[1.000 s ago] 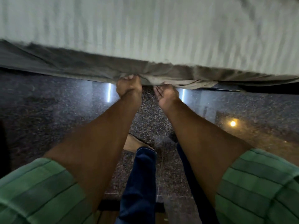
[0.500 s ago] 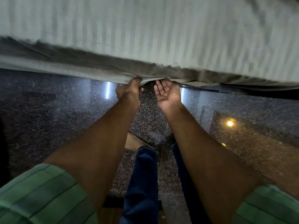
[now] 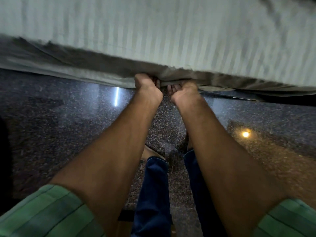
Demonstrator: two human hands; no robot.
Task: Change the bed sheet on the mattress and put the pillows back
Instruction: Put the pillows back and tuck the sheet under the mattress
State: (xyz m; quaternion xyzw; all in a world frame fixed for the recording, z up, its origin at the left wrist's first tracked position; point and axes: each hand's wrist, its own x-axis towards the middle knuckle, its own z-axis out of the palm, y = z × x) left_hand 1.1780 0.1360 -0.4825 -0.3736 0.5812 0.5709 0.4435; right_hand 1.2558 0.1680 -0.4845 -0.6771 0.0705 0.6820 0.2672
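Observation:
A white bed sheet [image 3: 153, 31] with faint stripes covers the mattress across the top of the view. Its hanging edge [image 3: 85, 72] runs along the mattress side, bunched and in shadow. My left hand [image 3: 147, 88] grips this edge from below, fingers curled into the cloth. Just to its right, my right hand [image 3: 184, 90] is palm up with its fingers curled up into the same fold under the mattress edge. The two hands are almost touching. No pillows are in view.
Dark speckled polished floor [image 3: 68, 134] lies below the bed and reflects a ceiling light [image 3: 245, 134] and a strip light [image 3: 116, 96]. My legs in blue trousers [image 3: 153, 194] and a bare foot [image 3: 150, 153] stand close to the bed.
Half a second ago my right hand was open, palm up below the sheet edge; now its fingers are curled into the fold. My left hand has kept its grip and both hands sit closer together.

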